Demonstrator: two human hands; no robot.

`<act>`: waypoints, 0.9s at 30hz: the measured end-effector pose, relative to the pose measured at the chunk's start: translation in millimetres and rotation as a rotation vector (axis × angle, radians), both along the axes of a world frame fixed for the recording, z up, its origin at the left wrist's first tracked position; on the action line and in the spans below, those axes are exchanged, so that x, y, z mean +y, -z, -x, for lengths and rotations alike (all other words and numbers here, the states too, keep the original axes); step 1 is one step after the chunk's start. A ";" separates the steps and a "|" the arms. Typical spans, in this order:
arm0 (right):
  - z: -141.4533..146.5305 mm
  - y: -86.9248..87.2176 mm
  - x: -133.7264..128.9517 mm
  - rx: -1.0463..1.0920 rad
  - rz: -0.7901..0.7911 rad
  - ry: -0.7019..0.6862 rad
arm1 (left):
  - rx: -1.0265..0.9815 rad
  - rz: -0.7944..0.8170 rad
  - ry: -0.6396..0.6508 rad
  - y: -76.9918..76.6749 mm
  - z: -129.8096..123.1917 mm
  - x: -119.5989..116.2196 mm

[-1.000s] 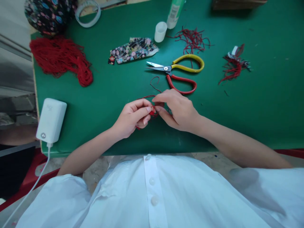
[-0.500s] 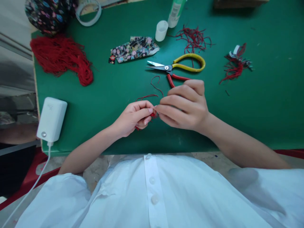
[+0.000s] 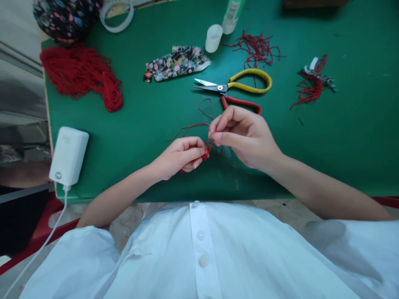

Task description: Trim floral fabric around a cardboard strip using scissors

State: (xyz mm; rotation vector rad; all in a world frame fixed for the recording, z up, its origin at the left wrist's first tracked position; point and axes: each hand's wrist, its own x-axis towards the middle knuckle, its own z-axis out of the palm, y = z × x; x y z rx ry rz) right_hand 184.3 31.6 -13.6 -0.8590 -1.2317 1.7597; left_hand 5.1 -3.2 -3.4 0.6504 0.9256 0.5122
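Note:
My left hand (image 3: 183, 155) pinches a small bundle of red cord (image 3: 205, 155) between thumb and fingers; most of the bundle is hidden in the fist. Close on its right, my right hand (image 3: 245, 137) is closed on a strand of the same cord (image 3: 211, 135), held between thumb and forefinger. Loose cord ends (image 3: 190, 126) trail over the green tabletop above the left hand. Just beyond the right hand lies a pair of scissors (image 3: 220, 87) with parted blades, one yellow handle and one red.
A skein of red cord (image 3: 82, 77) and a white power bank (image 3: 69, 155) lie left. Floral fabric (image 3: 179, 64), a white cap (image 3: 213, 38), a glue stick (image 3: 231, 18) and cord scraps (image 3: 257, 49) are farther back. A cord-and-fabric scrap pile (image 3: 313, 83) lies right.
My right hand has turned so its thumb shows, and a cord strand is now visible in its pinch. My left hand has shifted slightly down and right.

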 end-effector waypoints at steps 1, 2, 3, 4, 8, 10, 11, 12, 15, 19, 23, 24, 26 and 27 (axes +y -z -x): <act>0.8 0.1 0.3 0.028 0.061 0.011 | 0.000 0.004 0.006 0.5 0.0 -0.5; 1.4 0.0 0.8 0.049 0.113 0.019 | 0.002 0.009 0.011 1.0 0.0 -0.9; 1.9 -0.5 1.5 0.067 0.152 0.027 | 0.004 0.014 0.017 1.4 0.0 -1.3; 2.1 -1.1 2.2 0.081 0.178 0.038 | 0.006 0.018 0.021 1.7 -0.1 -1.6; 1.1 -3.5 4.9 0.106 0.218 0.062 | 0.007 0.033 0.035 2.0 -0.5 -2.0; 0.2 -3.4 5.6 0.117 0.236 0.061 | 0.005 0.045 0.050 2.1 -0.7 -2.0; -0.2 -2.9 5.8 0.122 0.243 0.058 | 0.002 0.053 0.059 2.1 -0.7 -2.1; -0.4 -2.4 6.0 0.123 0.242 0.056 | -0.002 0.062 0.068 2.1 -0.7 -2.2; -0.8 -1.6 6.3 0.086 0.163 0.033 | -0.037 0.105 0.081 2.0 -0.7 -2.6; -2.4 -2.2 6.2 -0.060 -0.061 -0.132 | -0.136 0.205 0.050 0.8 0.0 -1.1; -5.0 2.3 6.6 -0.295 -0.279 -0.133 | -0.195 0.235 -0.047 -0.9 1.4 2.3; -5.6 3.9 7.0 -0.361 -0.333 -0.107 | -0.199 0.231 -0.068 -1.4 1.7 3.0; -6.5 6.0 8.1 -0.475 -0.437 -0.065 | -0.210 0.226 -0.089 -2.4 2.3 3.8; -6.9 6.1 8.6 -0.518 -0.481 -0.047 | -0.219 0.225 -0.093 -2.9 2.5 3.8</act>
